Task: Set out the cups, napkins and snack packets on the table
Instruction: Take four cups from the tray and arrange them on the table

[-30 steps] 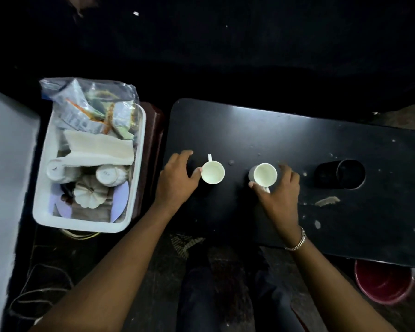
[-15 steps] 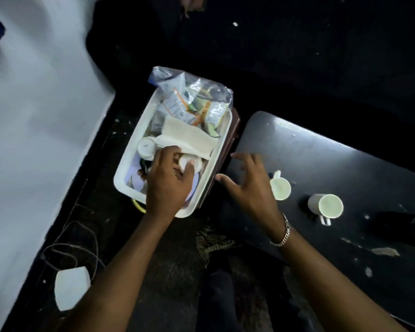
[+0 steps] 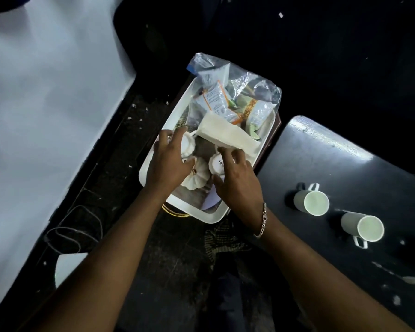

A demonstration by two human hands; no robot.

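Observation:
A white tub (image 3: 153, 164) beside the table holds several upturned white ribbed cups, a folded cream napkin stack (image 3: 225, 137) and a clear bag of snack packets (image 3: 228, 97). My left hand (image 3: 168, 161) hovers in the tub with fingers spread, touching a ribbed cup (image 3: 188, 146). Fingers and thumb of my right hand (image 3: 240, 183) curl around another white cup (image 3: 215, 165). A third ribbed cup (image 3: 197, 182) lies between my hands. Two white mugs (image 3: 313, 202) (image 3: 363, 227) stand on the black table (image 3: 333, 159) at the right.
The tub rests on a dark brown stand (image 3: 272, 137) against the table's left end. A white surface (image 3: 46, 104) fills the left side. Cables (image 3: 67, 231) and a checked cloth (image 3: 223, 240) lie on the dark floor below.
My head has turned left from the table to the tub. Both hands left the two mugs on the table and moved into the tub; the right hand now wraps a cup there.

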